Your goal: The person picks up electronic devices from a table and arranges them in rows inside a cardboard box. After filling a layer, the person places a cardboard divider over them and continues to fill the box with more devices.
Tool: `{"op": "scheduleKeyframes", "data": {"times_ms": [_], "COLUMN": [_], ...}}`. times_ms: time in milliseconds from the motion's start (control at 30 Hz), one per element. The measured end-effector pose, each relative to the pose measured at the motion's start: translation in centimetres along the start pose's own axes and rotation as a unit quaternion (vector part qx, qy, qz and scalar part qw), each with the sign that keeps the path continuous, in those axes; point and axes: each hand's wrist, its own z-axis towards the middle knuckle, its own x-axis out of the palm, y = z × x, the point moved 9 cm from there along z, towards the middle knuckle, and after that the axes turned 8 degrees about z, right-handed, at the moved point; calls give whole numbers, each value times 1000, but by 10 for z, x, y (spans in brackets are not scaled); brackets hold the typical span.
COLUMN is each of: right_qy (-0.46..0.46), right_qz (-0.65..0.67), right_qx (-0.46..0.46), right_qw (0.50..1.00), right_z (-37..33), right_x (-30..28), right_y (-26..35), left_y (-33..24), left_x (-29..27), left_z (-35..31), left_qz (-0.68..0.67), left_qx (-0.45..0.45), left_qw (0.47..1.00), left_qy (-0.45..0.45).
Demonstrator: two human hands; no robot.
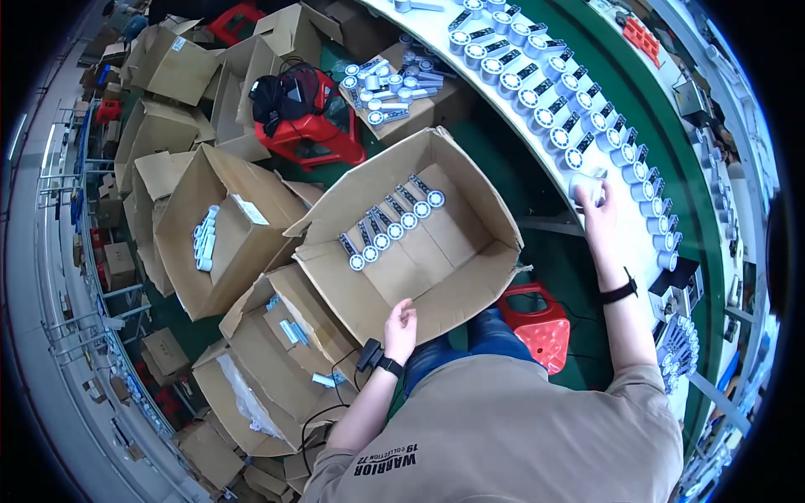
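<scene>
My right hand is closed around a grey round-headed device, which looks like a handheld fan, at the inner edge of the white curved table. The fingers partly hide it. My left hand hovers over the near left corner of a large open cardboard box, its fingers loosely curled and slightly apart, with nothing visible in them. Inside that box a slanting row of several similar grey devices lies on the bottom, each with a white spoked disc and a dark-faced handle.
Several rows of the same devices line the table. More lie heaped on a carton at the back. Open cardboard boxes crowd the left. One red stool stands by my legs; another bears a dark bag.
</scene>
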Motion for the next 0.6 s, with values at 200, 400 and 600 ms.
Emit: {"op": "scheduleKeyframes", "data": {"times_ms": [200,400,600], "right_qy": [275,104,49], "right_qz": [318,105,-244], "right_qx": [429,381,242], "right_qw": [799,913,938], "right_z": [-184,-106,-16], "right_x": [193,344,409], "right_y": [73,-84,-188], "left_y": [-5,28,68], "left_x": [-10,-15,-20], "left_z": [-5,-32,-46], "left_qz": [-59,-176,-271], "left_qx": [10,-33,-93], "left_qw": [997,976,945], "left_qy": [51,122,159]}}
